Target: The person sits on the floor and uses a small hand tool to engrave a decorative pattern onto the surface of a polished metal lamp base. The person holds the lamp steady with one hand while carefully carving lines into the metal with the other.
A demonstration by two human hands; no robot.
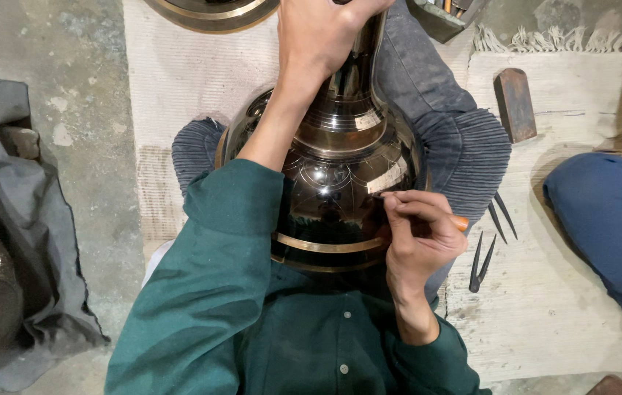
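Left hand (322, 33) clamped round dark metal vase (336, 183) neck, right hand (420, 234) fingers pinched on orange-handled tool (459, 222) against its belly

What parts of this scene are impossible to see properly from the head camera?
- Top of the metal vase: its neck is wrapped by the left hand and cut by the top edge.
- Tool in the right hand: fingers hide all but an orange handle end.
- Brass vessel above: cut by the edge.
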